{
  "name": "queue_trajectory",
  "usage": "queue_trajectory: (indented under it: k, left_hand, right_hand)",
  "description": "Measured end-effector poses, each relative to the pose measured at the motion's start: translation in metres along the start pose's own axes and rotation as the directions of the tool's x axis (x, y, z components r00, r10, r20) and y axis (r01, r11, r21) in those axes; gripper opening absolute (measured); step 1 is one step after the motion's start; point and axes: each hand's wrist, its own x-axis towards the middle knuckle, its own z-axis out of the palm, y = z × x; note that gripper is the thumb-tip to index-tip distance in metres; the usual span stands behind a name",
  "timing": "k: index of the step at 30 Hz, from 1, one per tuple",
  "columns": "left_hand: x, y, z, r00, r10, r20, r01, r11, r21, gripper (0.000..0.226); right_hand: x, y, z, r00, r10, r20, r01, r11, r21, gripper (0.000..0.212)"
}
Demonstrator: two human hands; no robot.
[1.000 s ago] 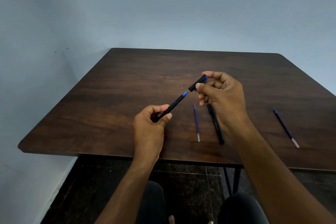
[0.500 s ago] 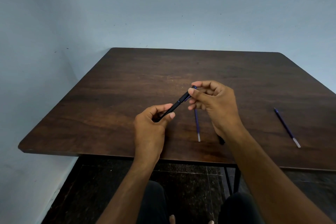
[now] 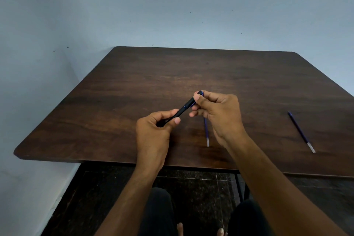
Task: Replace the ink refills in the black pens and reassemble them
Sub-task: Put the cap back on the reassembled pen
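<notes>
I hold a black pen (image 3: 183,110) slanted above the dark wooden table (image 3: 134,86). My left hand (image 3: 153,136) grips its lower barrel end. My right hand (image 3: 218,113) pinches the upper end, where the cap sits closed on the barrel with a thin blue line at the joint. A blue ink refill (image 3: 206,132) lies on the table just below my right hand, partly hidden by it. A second blue refill (image 3: 300,132) lies at the right. Another black pen seen earlier is hidden behind my right wrist.
The table's near edge (image 3: 115,161) runs just behind my forearms, with dark floor tiles and my knees below. A pale blue wall stands behind and to the left of the table.
My right hand brought the cap down onto the pen's blue tip and pushed it on. The gap between cap and barrel has shut, and both hands moved closer together.
</notes>
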Motion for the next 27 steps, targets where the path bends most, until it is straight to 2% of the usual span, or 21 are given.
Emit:
queue_trajectory:
  k: [6,10,17,22,25,27]
  left_hand:
    - [0.001,0.000,0.000,1.000,0.007,-0.011,-0.006,0.999,0.042,0.030]
    - [-0.002,0.004,0.002,0.998,0.002,-0.056,0.003,0.996,0.084,0.014]
    - [-0.015,0.014,0.004,0.980,0.153,-0.126,-0.091,0.913,0.398,0.015]
    - [-0.007,0.021,-0.020,0.956,0.175,-0.234,-0.023,0.845,0.535,0.012]
    - [-0.005,0.026,-0.029,0.950,0.144,-0.277,0.064,0.777,0.626,0.020]
    - [-0.003,0.028,-0.030,0.941,0.139,-0.308,0.114,0.726,0.678,0.023]
  right_hand:
    - [-0.002,0.002,0.003,0.999,0.045,-0.007,-0.045,0.998,0.041,0.008]
    - [0.001,-0.005,0.005,0.996,0.084,0.015,-0.084,0.996,0.038,0.014]
    - [-0.009,-0.015,0.006,0.994,0.100,-0.032,-0.101,0.995,-0.002,0.024]
    - [-0.012,-0.026,-0.009,0.999,0.028,-0.046,-0.032,0.995,-0.099,0.014]
    - [-0.016,-0.027,-0.010,0.999,0.033,-0.013,-0.035,0.994,-0.103,0.005]
    - [-0.018,-0.026,-0.009,0.999,0.043,0.016,-0.041,0.991,-0.124,0.007]
